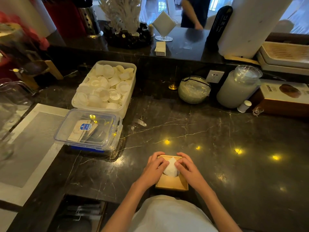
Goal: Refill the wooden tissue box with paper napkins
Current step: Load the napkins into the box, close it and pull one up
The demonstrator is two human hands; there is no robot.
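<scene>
The square wooden tissue box [172,184] sits on the dark marble counter close to my body. A white paper napkin [170,167] pokes up through the opening in its top. My left hand [154,166] lies over the box's left side, fingers curled around the far edge and thumb against the napkin. My right hand [184,164] mirrors it on the right side, fingertips touching the napkin. Both hands press on the box top and the napkin between them.
A lidded clear plastic container [88,129] with packets lies to the left, behind it a white tub of small cups [107,86]. A glass bowl [194,89], a lidded jar [239,87] and a small white shaker [244,106] stand at the back right. A person stands beyond the raised ledge.
</scene>
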